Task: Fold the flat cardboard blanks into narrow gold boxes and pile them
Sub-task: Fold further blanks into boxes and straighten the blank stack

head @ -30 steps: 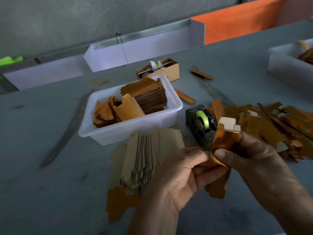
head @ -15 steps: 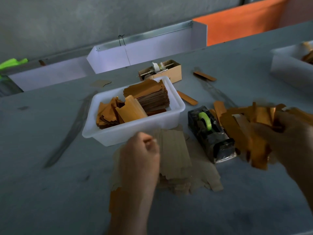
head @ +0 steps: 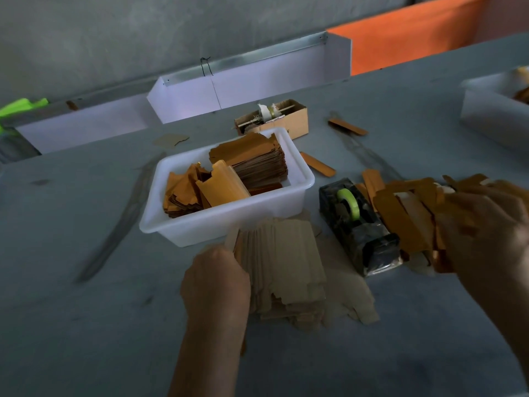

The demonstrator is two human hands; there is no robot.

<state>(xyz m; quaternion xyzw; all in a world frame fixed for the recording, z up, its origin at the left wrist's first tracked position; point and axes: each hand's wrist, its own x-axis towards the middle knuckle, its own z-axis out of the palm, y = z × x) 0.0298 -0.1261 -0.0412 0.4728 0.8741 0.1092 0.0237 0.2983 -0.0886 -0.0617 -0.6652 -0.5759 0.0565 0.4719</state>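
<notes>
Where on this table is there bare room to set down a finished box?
Bare table lies left of the white tub and near, between both forearms. It is crowded around the fanned blanks, tape dispenser and gold box pile.

This looks like a small packaging workshop: a long grey worktable (head: 86, 325) runs under a bare concrete wall (head: 114, 30) at twelve o'clock. At its centre a white plastic tub (head: 217, 224) holds stacks of flat gold blanks (head: 252, 161), with a tape dispenser (head: 357, 227) at three o'clock and a heap of folded gold boxes (head: 406, 207) beyond it. White trays (head: 252, 84) line the far edge.
</notes>
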